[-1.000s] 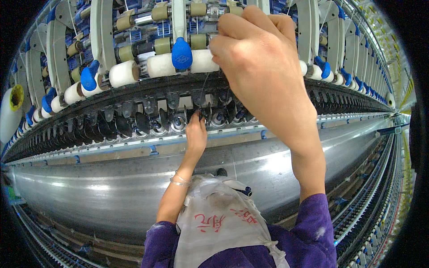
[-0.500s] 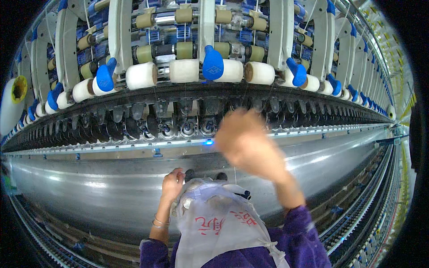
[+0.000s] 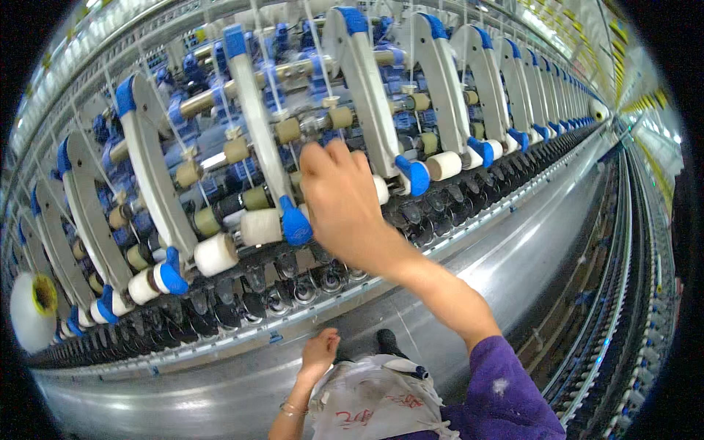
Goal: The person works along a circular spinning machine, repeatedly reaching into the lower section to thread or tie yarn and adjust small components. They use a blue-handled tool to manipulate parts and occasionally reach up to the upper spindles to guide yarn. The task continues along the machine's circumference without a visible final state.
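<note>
Closest to the body hang a pale apron (image 3: 385,389) with red marks and a purple sleeve (image 3: 510,385) dusted with white; from the lower edge a bare forearm with thin bracelets (image 3: 293,408) rises to the left hand (image 3: 320,352), held low over the grey metallic floor (image 3: 411,323) near a dark shoe (image 3: 389,341), its fingers curled in toward the thumb, though I cannot tell whether they pinch anything. The right forearm slants up and leftward out of the sleeve to the right hand (image 3: 341,202), raised at the machine with its back toward the camera and its fingers bent inward; the fingertips are hidden behind the hand, so I cannot tell whether they grip something. Below it runs a row of dark spindles (image 3: 303,292). Just left of the right hand, a blue handle (image 3: 296,226) points downward at the foot of a long pale arm (image 3: 258,125), whose long axis leans from upper left to lower right. Beside the handle sits a white roller (image 3: 261,227), its long axis lying along the machine and rising slightly toward the right. Beyond, similar blue-topped arms (image 3: 444,81) recede toward the upper right
</note>
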The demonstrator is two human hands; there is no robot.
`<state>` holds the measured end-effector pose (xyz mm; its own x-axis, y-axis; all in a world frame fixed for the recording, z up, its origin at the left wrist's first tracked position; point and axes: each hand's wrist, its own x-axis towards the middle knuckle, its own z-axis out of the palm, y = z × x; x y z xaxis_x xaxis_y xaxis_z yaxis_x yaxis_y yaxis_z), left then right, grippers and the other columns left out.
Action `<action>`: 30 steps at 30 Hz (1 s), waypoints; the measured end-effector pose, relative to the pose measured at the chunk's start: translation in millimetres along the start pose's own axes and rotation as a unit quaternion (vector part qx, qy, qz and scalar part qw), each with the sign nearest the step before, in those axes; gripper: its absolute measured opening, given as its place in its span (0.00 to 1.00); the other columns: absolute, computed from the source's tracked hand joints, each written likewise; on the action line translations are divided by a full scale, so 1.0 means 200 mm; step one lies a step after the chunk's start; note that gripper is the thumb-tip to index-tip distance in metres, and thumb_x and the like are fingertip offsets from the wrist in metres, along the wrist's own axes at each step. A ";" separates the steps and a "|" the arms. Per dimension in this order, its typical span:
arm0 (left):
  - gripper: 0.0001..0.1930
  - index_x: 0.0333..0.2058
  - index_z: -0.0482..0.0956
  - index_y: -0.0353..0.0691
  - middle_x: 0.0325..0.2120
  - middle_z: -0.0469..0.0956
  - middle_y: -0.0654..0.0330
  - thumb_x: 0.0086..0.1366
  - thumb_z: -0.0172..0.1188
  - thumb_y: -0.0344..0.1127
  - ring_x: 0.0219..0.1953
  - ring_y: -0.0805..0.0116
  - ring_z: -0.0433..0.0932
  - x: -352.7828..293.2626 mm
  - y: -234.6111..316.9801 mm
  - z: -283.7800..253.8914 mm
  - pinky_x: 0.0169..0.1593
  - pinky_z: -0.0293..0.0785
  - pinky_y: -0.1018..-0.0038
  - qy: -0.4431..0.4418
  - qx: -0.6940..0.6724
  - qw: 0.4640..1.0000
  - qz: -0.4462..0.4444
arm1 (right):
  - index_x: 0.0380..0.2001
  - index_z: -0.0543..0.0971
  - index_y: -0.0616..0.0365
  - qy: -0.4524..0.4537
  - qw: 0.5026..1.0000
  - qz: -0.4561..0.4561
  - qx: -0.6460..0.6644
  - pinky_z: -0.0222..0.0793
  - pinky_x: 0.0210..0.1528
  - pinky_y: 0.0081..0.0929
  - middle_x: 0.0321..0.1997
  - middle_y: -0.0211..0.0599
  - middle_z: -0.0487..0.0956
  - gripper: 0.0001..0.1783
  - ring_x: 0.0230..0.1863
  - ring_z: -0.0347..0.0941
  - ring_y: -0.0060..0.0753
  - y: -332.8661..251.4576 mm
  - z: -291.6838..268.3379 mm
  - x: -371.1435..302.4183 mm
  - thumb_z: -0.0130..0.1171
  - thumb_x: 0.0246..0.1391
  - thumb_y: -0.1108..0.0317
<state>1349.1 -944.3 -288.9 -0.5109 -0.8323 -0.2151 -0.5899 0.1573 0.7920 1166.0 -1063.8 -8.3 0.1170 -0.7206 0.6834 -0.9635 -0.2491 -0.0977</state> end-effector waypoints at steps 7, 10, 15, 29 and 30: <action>0.09 0.35 0.77 0.36 0.26 0.80 0.61 0.67 0.51 0.34 0.29 0.75 0.78 0.14 0.21 -0.26 0.36 0.74 0.75 0.195 -0.288 0.935 0.074 | 0.15 0.75 0.60 -0.227 0.958 0.153 0.085 0.59 0.42 0.39 0.37 0.36 0.71 0.02 0.42 0.64 0.42 0.09 -0.08 -1.07 0.57 0.34 0.75; 0.15 0.39 0.73 0.31 0.25 0.77 0.61 0.70 0.45 0.38 0.27 0.76 0.74 0.18 0.25 -0.54 0.32 0.72 0.79 0.373 -0.253 0.890 0.077 | 0.18 0.77 0.60 -0.321 0.930 0.141 0.113 0.65 0.36 0.40 0.30 0.42 0.73 0.03 0.35 0.68 0.46 0.12 -0.06 -1.54 0.57 0.39 0.72; 0.13 0.40 0.74 0.32 0.23 0.75 0.63 0.69 0.44 0.35 0.21 0.81 0.68 0.37 0.52 -0.75 0.22 0.64 0.83 0.286 -0.280 0.912 0.090 | 0.21 0.78 0.58 -0.457 0.825 0.241 0.229 0.70 0.37 0.44 0.30 0.47 0.76 0.04 0.35 0.73 0.51 0.12 -0.13 -1.91 0.56 0.42 0.71; 0.07 0.25 0.75 0.40 0.22 0.73 0.55 0.58 0.50 0.35 0.26 0.57 0.74 0.20 0.77 -0.51 0.30 0.69 0.66 0.173 0.041 0.947 0.269 | 0.22 0.77 0.59 -0.318 0.886 0.259 0.217 0.71 0.33 0.41 0.28 0.44 0.75 0.06 0.32 0.73 0.49 0.25 -0.19 -1.88 0.57 0.45 0.68; 0.07 0.26 0.74 0.42 0.22 0.73 0.54 0.57 0.51 0.37 0.27 0.55 0.74 0.09 0.78 -0.38 0.31 0.70 0.62 -0.073 0.106 0.939 0.320 | 0.23 0.77 0.59 -0.310 0.888 0.253 0.224 0.70 0.33 0.41 0.28 0.44 0.75 0.07 0.32 0.73 0.49 0.23 -0.18 -1.92 0.57 0.45 0.66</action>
<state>1294.8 -974.5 -125.2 -0.8739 -0.4523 0.1779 -0.2365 0.7156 0.6572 1068.9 -776.2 -249.3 -0.0593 -0.9971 -0.0469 -0.7540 0.0756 -0.6525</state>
